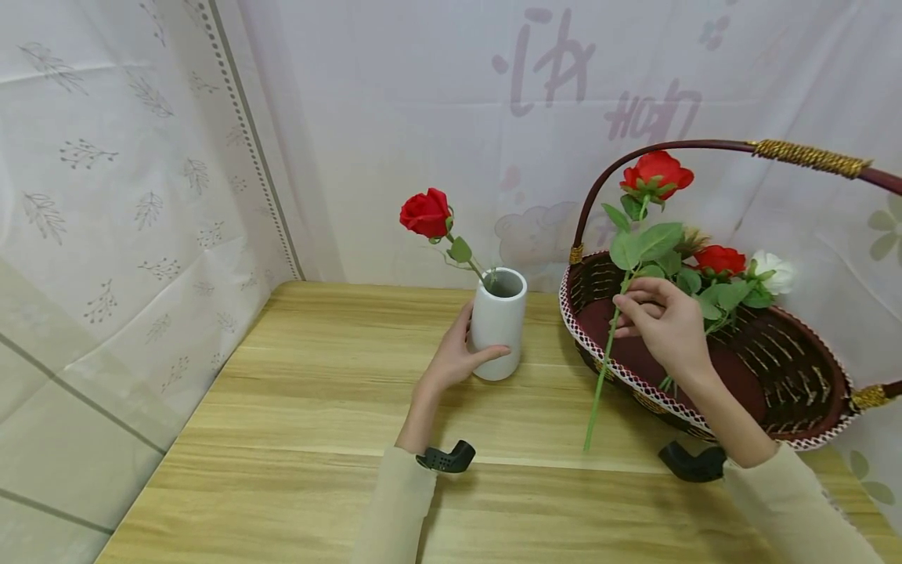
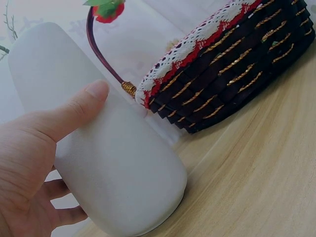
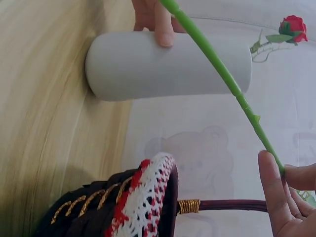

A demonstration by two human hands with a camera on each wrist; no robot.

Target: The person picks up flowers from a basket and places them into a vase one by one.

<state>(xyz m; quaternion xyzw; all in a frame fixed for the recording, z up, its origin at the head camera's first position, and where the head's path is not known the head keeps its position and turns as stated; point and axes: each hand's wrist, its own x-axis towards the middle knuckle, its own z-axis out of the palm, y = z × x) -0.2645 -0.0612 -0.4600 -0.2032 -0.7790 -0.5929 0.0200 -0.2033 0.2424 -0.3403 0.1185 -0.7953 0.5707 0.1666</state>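
Observation:
A white vase (image 1: 499,333) stands upright on the wooden table, with one red rose (image 1: 427,213) leaning out of its mouth to the left. My left hand (image 1: 456,352) grips the vase from its left side, thumb across the front, as the left wrist view also shows (image 2: 59,128). Over the near-left rim of the basket, my right hand (image 1: 662,321) pinches the green stem of a second red rose (image 1: 657,176) between thumb and fingertips. That stem (image 3: 217,61) hangs down past the basket rim, its leaves and bloom above the hand.
A dark woven basket (image 1: 810,376) with lace trim and a tall arched handle (image 1: 694,144) stands at the right. Inside lie another red rose (image 1: 720,259) and a white flower (image 1: 772,272). Patterned curtains (image 1: 395,102) hang behind and at the left of the table (image 1: 303,407).

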